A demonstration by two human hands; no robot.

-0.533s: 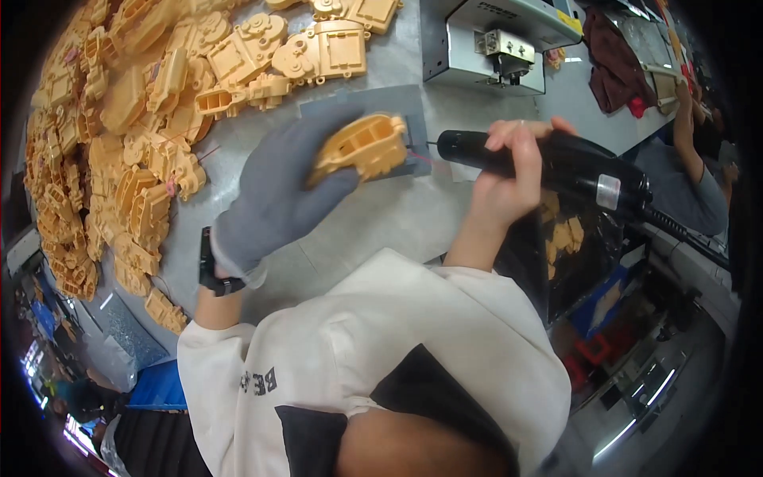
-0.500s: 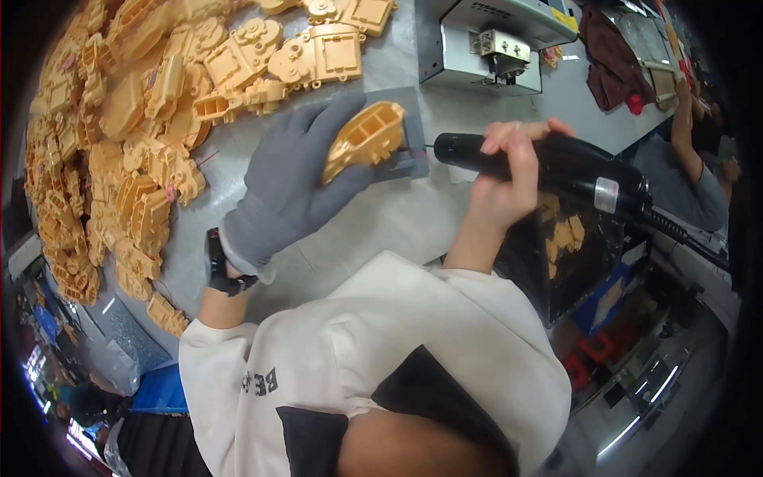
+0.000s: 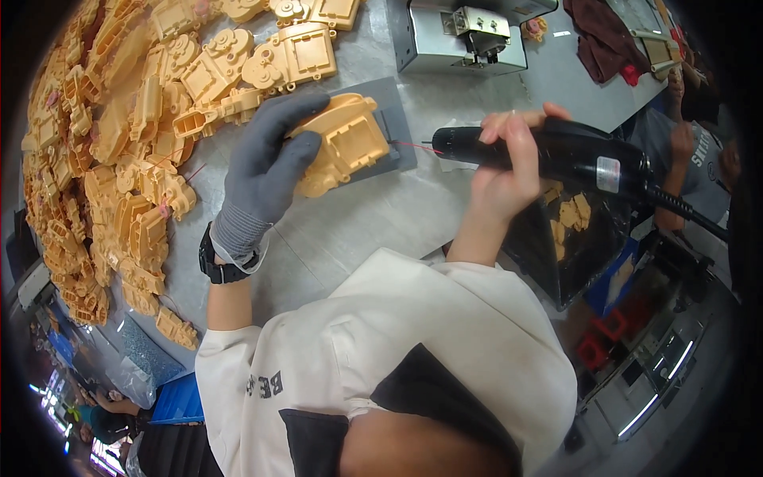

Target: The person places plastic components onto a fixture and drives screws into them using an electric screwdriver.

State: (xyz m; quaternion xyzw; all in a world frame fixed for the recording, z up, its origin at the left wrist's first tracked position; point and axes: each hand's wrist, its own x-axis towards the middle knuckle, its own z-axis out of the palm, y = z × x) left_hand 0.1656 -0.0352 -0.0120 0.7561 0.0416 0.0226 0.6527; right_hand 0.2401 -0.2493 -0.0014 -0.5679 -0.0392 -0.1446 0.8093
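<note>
My left hand (image 3: 262, 159), in a grey glove, grips a yellow-orange plastic housing (image 3: 350, 143) with the thumb on its near side. The housing's square framed face is turned up, above a dark grey pad (image 3: 391, 107) on the table. My bare right hand (image 3: 509, 163) is wrapped round a black corded electric screwdriver (image 3: 584, 165), held level with its thin bit pointing left. A short gap lies between the bit and the housing. A thin red line (image 3: 415, 146) runs from near the tool's nose toward the pad; what it is, I cannot tell.
A large heap of similar housings (image 3: 135, 143) covers the table's left side. A grey metal machine (image 3: 429, 36) stands at the back, with a dark red cloth (image 3: 606, 40) beyond it. Below the screwdriver, a black-lined bin (image 3: 548, 254) holds yellow pieces. Another person (image 3: 707, 159) sits at far right.
My left hand has turned the housing from its slotted side to its square face and moved slightly left. My right hand holds the screwdriver nearly as before. The view has shifted a little.
</note>
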